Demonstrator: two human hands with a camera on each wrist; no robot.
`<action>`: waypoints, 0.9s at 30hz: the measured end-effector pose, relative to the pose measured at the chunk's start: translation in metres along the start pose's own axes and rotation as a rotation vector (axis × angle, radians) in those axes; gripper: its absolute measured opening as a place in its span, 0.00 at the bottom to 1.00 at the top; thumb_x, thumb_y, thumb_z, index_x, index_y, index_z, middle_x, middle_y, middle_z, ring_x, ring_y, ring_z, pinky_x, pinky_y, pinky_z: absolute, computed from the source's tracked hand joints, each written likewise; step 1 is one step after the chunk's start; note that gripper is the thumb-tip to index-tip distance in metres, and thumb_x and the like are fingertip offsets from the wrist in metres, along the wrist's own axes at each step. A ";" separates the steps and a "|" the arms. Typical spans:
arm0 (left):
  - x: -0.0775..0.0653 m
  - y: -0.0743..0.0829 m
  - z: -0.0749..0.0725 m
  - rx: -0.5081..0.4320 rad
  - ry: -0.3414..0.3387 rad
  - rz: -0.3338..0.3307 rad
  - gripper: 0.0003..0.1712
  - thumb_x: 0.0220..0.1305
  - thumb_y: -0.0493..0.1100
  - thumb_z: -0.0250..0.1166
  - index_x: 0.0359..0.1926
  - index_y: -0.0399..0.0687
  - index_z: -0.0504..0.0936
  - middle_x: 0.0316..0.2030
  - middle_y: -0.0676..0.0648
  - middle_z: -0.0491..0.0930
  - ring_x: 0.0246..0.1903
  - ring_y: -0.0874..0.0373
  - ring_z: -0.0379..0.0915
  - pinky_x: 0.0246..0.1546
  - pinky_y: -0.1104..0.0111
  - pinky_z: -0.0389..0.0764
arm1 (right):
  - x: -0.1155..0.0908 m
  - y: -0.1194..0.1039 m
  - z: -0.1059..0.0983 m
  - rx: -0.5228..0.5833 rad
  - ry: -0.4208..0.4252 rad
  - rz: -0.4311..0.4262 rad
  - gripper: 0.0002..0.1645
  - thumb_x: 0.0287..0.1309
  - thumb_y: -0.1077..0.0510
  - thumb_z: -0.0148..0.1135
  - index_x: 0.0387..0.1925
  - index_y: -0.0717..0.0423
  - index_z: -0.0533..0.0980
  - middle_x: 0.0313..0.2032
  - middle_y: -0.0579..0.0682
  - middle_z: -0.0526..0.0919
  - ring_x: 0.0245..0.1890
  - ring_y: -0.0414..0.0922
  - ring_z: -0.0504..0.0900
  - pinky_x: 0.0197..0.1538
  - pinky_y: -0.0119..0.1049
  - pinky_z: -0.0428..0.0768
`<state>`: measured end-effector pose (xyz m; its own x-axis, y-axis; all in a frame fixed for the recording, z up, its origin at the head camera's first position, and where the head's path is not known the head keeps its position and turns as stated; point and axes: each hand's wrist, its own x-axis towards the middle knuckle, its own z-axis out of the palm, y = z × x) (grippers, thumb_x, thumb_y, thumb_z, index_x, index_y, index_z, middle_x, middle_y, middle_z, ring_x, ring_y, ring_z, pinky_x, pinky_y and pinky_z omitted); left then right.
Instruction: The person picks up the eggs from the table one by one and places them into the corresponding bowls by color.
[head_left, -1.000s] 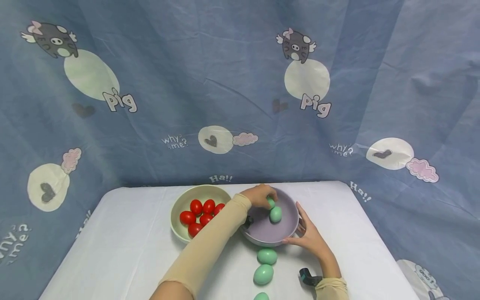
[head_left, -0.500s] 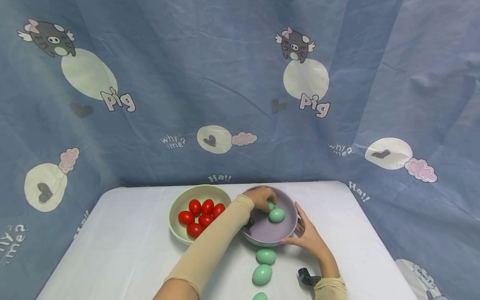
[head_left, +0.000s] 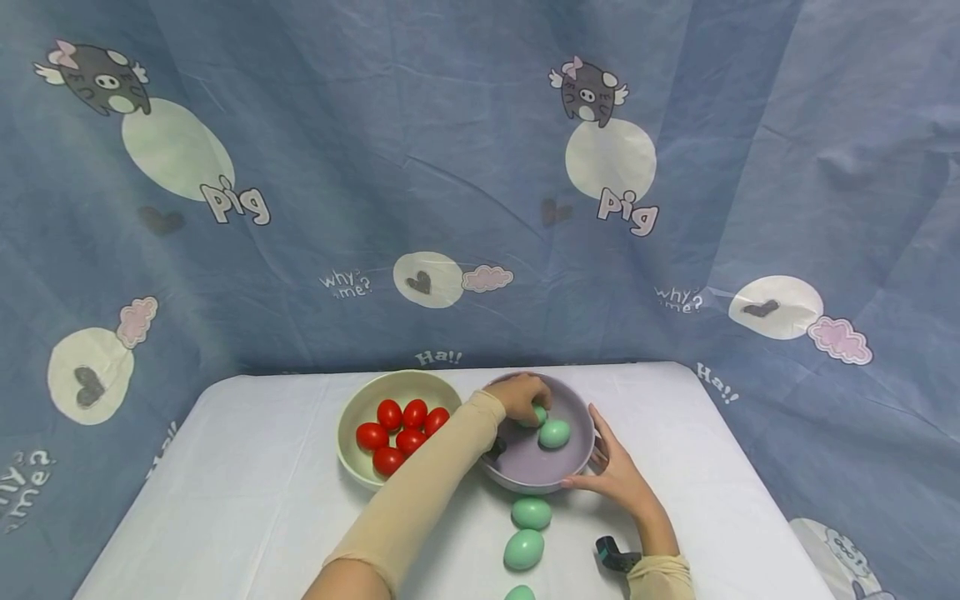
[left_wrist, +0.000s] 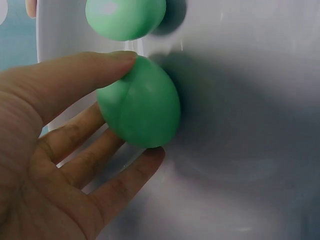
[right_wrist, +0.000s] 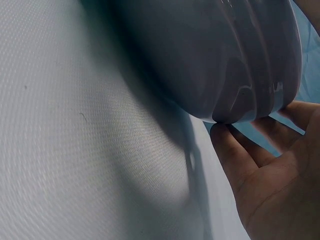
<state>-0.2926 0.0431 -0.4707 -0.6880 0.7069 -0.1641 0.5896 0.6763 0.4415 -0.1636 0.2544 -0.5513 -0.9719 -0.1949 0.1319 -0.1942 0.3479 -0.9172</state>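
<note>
Inside the purple-grey bowl [head_left: 528, 467], my left hand [head_left: 521, 397] pinches a green egg [head_left: 540, 414]. The left wrist view shows the thumb on one side of this egg [left_wrist: 142, 107] and fingertips on the other. A second green egg [head_left: 554, 433] lies right beside it in the bowl. My right hand [head_left: 618, 475] is spread at the bowl's right side, thumb near the front and fingers farther back. In the right wrist view, its fairly straight fingers [right_wrist: 232, 157] touch the bowl's outer wall [right_wrist: 200, 60].
Left of the purple bowl stands a pale green bowl [head_left: 360, 400] with several red eggs [head_left: 389, 414], partly behind my left sleeve [head_left: 420, 492]. Green eggs [head_left: 524, 550] lie in a row on the white tabletop [head_left: 202, 500] before the bowl. A patterned blue curtain [head_left: 480, 183] hangs behind.
The loose green egg in the bowl has turned sideways and shifted slightly right. My left hand and its egg have moved slightly left and nearer. My right hand stays on the bowl.
</note>
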 end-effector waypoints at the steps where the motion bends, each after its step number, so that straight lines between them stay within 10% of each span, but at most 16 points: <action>1: 0.000 -0.001 0.000 0.005 -0.002 0.000 0.18 0.55 0.35 0.76 0.49 0.44 0.88 0.46 0.47 0.89 0.46 0.57 0.83 0.53 0.68 0.84 | 0.000 0.000 0.000 0.001 0.002 -0.002 0.79 0.42 0.59 0.86 0.84 0.52 0.40 0.80 0.68 0.50 0.77 0.71 0.57 0.73 0.53 0.68; 13: -0.018 -0.012 -0.014 0.000 0.033 0.059 0.19 0.62 0.39 0.74 0.54 0.48 0.86 0.56 0.49 0.86 0.61 0.52 0.79 0.65 0.61 0.79 | 0.000 0.000 0.001 -0.005 -0.002 0.017 0.79 0.43 0.58 0.86 0.84 0.50 0.39 0.81 0.67 0.49 0.77 0.71 0.57 0.74 0.53 0.67; 27: -0.083 -0.015 -0.022 -0.070 0.232 0.150 0.19 0.63 0.37 0.73 0.55 0.43 0.84 0.55 0.45 0.85 0.60 0.50 0.79 0.67 0.57 0.78 | -0.001 -0.001 0.002 -0.017 0.002 -0.006 0.79 0.42 0.60 0.85 0.84 0.53 0.40 0.80 0.69 0.49 0.76 0.72 0.57 0.73 0.55 0.68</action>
<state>-0.2539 -0.0305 -0.4441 -0.6784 0.7264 0.1102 0.6670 0.5461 0.5069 -0.1626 0.2528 -0.5513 -0.9711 -0.1949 0.1379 -0.2020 0.3624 -0.9099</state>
